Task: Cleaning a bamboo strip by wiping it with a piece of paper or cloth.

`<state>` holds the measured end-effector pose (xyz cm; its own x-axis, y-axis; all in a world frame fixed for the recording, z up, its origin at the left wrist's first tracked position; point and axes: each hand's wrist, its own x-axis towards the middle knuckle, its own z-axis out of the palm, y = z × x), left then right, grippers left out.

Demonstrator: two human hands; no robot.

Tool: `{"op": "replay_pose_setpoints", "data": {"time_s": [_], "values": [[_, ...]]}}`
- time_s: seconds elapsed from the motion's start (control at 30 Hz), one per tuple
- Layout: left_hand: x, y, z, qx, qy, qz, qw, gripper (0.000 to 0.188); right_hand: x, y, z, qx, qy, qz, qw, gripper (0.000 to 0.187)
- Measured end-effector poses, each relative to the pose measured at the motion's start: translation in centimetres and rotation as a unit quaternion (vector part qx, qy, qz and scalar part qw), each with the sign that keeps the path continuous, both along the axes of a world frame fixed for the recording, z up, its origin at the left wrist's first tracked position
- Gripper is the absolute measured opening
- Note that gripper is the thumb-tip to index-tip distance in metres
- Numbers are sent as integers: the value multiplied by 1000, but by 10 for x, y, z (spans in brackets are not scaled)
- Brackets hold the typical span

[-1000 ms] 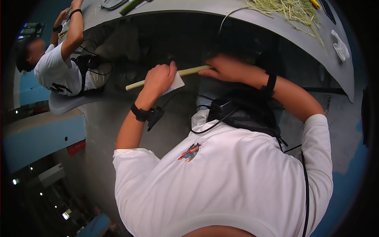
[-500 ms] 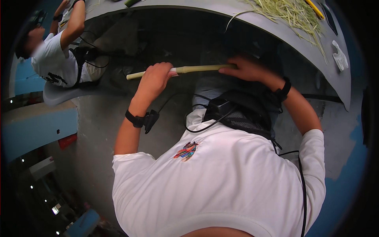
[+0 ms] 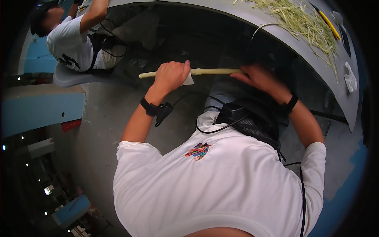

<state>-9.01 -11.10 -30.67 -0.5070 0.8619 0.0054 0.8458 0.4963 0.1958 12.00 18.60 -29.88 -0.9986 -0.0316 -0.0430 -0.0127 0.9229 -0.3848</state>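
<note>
A pale yellow-green bamboo stick [image 3: 215, 71] with a raised node lies nearly level across my lap, in front of my waist. My left hand [image 3: 172, 76] wraps around it near its left end, the tip poking out beyond the knuckles. Under that hand, a small white piece like paper or cloth [image 3: 189, 80] is pressed against the stick, one corner hanging below. At the stick's other end is my right hand [image 3: 261, 80], its fingers closed around the end and partly hidden in shadow and blur.
Ahead curves a grey table [image 3: 221, 11] edge. On it lie a heap of green-yellow shavings [image 3: 302, 25], a yellow-handled cutter [image 3: 330, 25] and crumpled white tissue [image 3: 350, 78]. A seated person [image 3: 75, 43] works at far left. Cables [image 3: 197, 125] run from my wrists and waist.
The whole view has shifted, moving the scene rightward. My left hand has turned slightly on the stick, and more of the white piece now shows below it.
</note>
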Motion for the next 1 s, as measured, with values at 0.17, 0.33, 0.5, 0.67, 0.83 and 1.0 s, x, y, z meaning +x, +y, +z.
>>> {"op": "replay_pose_setpoints", "data": {"time_s": [0.17, 0.33, 0.5, 0.67, 0.83, 1.0], "values": [[-11, 2, 3, -7, -102, 31, 994, 59, -11, -3, 16, 43, 31, 13, 999, 59], [-13, 4, -2, -72, -244, 60, 965, 56, -24, -9, 13, 97, 58, 36, 993, 59], [-8, 7, -8, -75, -194, 51, 977, 57, -24, -16, 4, 77, 25, 38, 996, 60], [-4, 23, -21, -28, -15, 46, 998, 61, -19, -14, -28, -80, -5, 24, 997, 69], [-1, 13, -30, 37, 99, -25, 994, 56, -16, -5, -12, -98, -137, 31, 985, 78], [3, 23, -12, 154, 110, -50, 981, 55, -14, 17, -6, -378, -366, 15, 850, 84]]}}
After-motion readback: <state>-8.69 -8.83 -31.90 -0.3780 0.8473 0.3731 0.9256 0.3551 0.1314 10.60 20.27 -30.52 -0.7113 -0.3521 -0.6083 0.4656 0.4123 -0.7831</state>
